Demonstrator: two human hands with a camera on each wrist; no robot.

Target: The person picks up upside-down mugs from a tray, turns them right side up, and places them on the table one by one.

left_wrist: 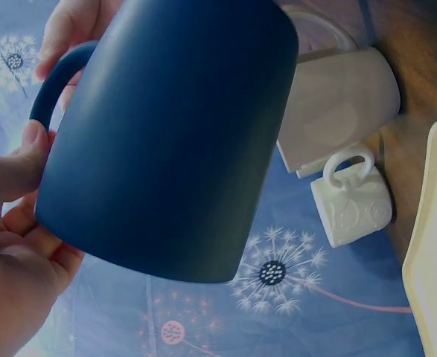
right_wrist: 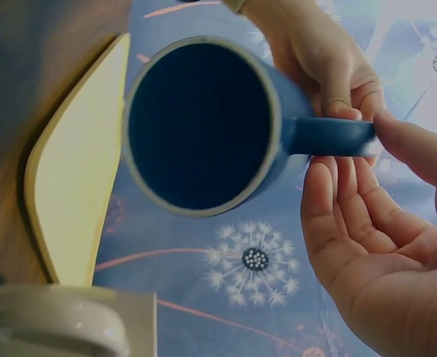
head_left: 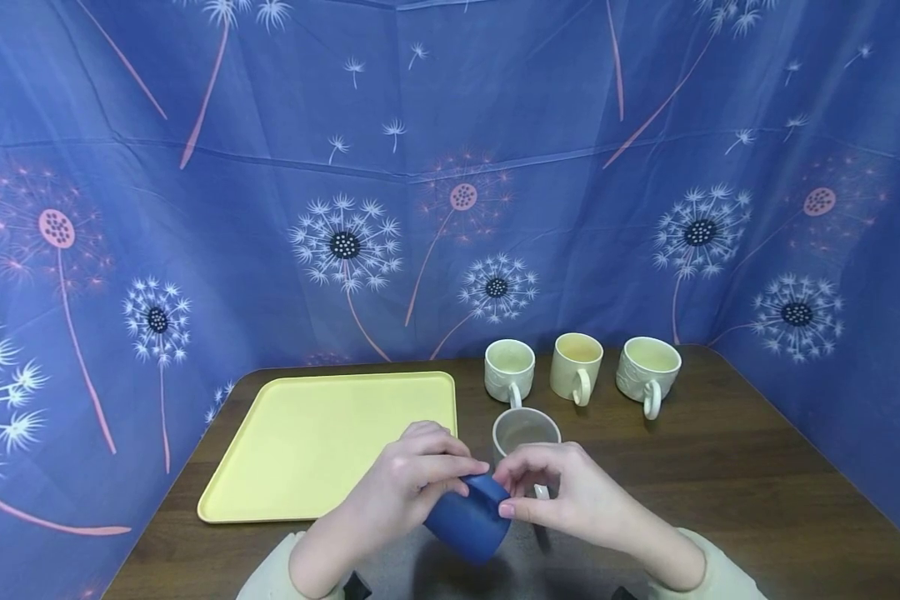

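A dark blue mug (head_left: pixel 468 525) is held tilted above the front of the table, in both hands. My left hand (head_left: pixel 408 471) grips it, the thumb near the handle and the fingers against one end of the body (left_wrist: pixel 166 149). My right hand (head_left: pixel 562 492) is at the handle (right_wrist: pixel 330 137), its thumb touching the outer edge and its fingertips close on the other side. The mug's dark inside and pale rim face the right wrist camera. Just beyond the hands stands a grey mug (head_left: pixel 525 427), partly hidden behind the right hand.
A yellow tray (head_left: pixel 330 442) lies at left on the brown wooden table (head_left: pixel 720 492). Along the back right stand a white mug (head_left: pixel 508 367), a cream mug (head_left: pixel 570 371) and another pale embossed mug (head_left: pixel 637 375). A blue dandelion-print cloth (head_left: pixel 570 208) hangs behind.
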